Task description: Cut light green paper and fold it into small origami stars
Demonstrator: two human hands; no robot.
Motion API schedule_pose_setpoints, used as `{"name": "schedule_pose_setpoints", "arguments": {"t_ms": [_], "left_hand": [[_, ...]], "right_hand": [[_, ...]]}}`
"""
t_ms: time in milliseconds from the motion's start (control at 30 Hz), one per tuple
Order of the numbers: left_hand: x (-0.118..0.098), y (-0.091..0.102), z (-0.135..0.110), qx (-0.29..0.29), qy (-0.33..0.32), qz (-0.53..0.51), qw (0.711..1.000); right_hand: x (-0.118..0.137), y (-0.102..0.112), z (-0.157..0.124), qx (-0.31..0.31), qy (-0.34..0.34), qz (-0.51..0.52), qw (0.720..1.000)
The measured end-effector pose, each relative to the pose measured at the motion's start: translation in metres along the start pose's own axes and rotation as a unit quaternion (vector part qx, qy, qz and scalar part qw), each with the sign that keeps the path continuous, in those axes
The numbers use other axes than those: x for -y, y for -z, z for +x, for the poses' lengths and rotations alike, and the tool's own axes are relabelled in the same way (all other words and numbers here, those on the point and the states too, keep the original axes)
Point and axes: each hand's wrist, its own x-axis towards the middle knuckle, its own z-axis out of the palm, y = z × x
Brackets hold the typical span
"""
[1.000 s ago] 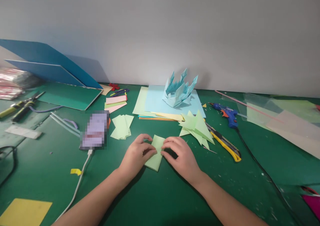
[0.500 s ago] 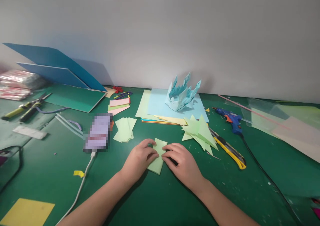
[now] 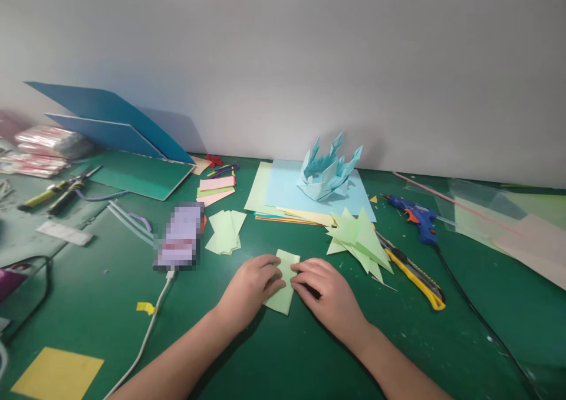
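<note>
Paper (image 3: 279,301) flat on the green worktop (image 3: 283,370), a hand on either side

The pale green piece, narrow and four-sided, lies in the middle foreground, its far and near ends showing. The left hand (image 3: 250,285) comes over its left side with fingers bent and tips on the upper face; the right hand (image 3: 329,288) brings its fingertips to the right edge. Neither grip shows plainly whether it pinches the paper or only presses it.

Beyond the left hand lie overlapping pale green slips (image 3: 225,232), with a phone (image 3: 179,235), its screen blurred out, to their left and a white cable (image 3: 164,292) plugged into its near end. Beyond the right hand, pointed green pieces (image 3: 358,238) overlap one another, just beside a yellow cutter (image 3: 413,276). A blue glue gun (image 3: 418,214) lies farther right. At the back, a spiky light-blue paper model (image 3: 318,184) stands on stacked coloured sheets (image 3: 280,190).
</note>
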Motion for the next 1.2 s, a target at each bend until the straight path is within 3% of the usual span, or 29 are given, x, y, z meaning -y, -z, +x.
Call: {"name": "schedule_pose_setpoints", "arguments": {"t_ms": [367, 700, 1033, 1200], "left_hand": [[-0.0004, -0.0006, -0.0009, -0.029, -0.042, 0.033, 0.998], [-0.0043, 0.0017, -0.0009, -0.053, -0.072, 0.044, 0.995], [-0.0027, -0.0001, -0.0021, -0.041, -0.067, 0.041, 0.996], [-0.006, 0.0008, -0.0017, 0.008, -0.037, 0.04, 0.998]], "right_hand": [[-0.0007, -0.0005, -0.0009, -0.006, 0.015, -0.018, 1.0], [-0.002, 0.0009, -0.0047, 0.032, 0.035, -0.054, 0.997], [-0.0045, -0.0005, -0.0066, 0.049, 0.041, -0.055, 0.996], [-0.0037, 0.0005, -0.0058, 0.048, 0.047, -0.057, 0.996]]}}
